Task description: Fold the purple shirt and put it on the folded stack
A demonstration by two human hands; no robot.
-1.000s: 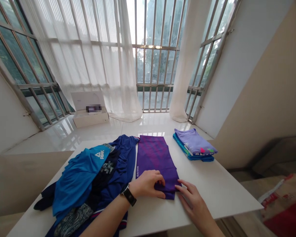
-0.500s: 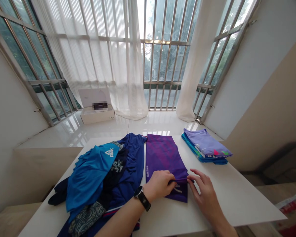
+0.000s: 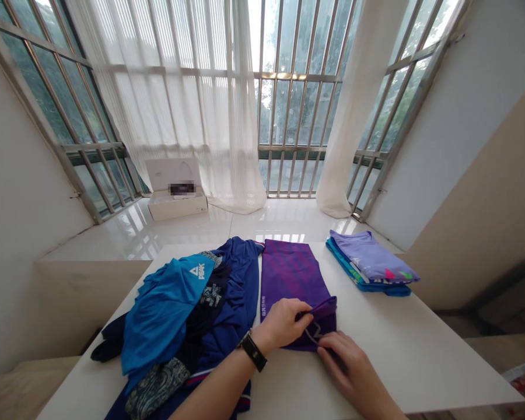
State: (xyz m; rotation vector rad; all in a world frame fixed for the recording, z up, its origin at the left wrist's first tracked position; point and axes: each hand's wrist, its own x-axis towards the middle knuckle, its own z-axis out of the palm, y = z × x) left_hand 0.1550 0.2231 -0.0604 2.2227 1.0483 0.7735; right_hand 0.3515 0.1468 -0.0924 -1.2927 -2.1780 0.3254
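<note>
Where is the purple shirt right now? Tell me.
The purple shirt lies mid-table in the head view, between the clothes pile and the folded stack; both hands hold its near end.

Bright daylight thru window [image 3: 289, 87] — glare on floor [image 3: 245, 224], wide-angle bend at edges, sharp.
</note>
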